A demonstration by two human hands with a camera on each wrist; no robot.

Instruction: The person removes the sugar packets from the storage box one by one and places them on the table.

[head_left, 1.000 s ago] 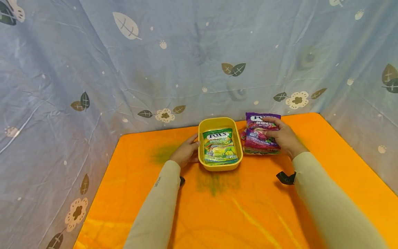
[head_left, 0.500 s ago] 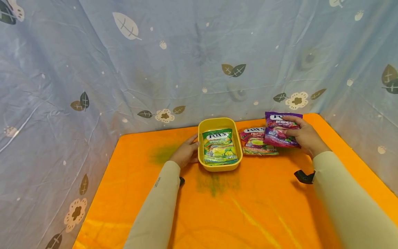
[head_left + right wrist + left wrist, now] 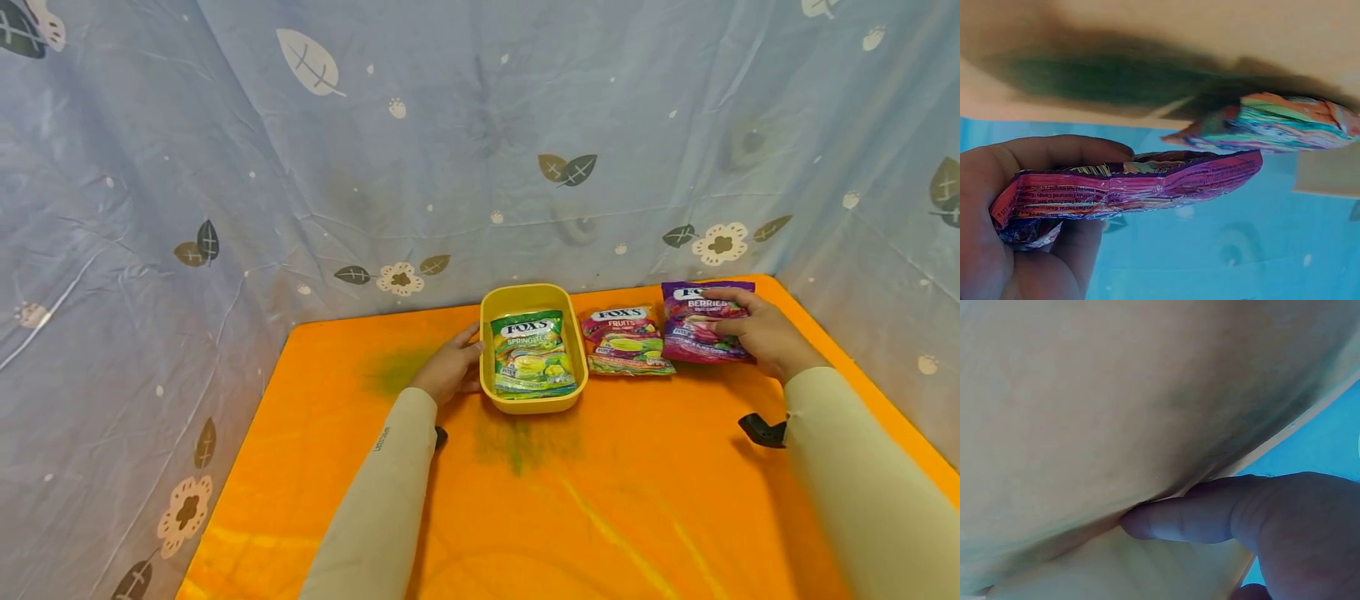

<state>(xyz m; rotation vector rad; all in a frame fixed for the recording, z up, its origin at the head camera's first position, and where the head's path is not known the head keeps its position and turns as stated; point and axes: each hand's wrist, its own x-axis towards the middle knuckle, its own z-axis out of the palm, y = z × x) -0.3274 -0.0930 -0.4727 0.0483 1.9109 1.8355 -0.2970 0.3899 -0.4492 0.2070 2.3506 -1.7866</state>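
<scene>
A yellow tub [image 3: 532,407] stands near the back of the table with a green Fox's Spring Tea candy bag [image 3: 528,358] lying inside. My left hand [image 3: 442,371] rests against the tub's left outer wall, its fingers fairly straight; the left wrist view shows a straight finger [image 3: 1185,515] touching that wall. My right hand [image 3: 772,337] pinches a purple Fox's Berries candy bag [image 3: 686,329] between thumb and fingers. In the right wrist view, this bag's purple edge [image 3: 1141,190] is raised off the table. Between the tub and the purple bag lies a red Fox's Fruits candy bag [image 3: 622,346].
An orange cloth [image 3: 562,517] covers the table. Behind it and at both sides hangs a pale blue curtain [image 3: 465,150] with leaf and flower prints, close to the table's back edge. A black wrist mount [image 3: 762,431] sticks out under the right sleeve.
My right hand has carried the Berries bag rightward off the Fruits bag, which now shows in full, then lowered it a little. My left hand and the tub have stayed in place.
</scene>
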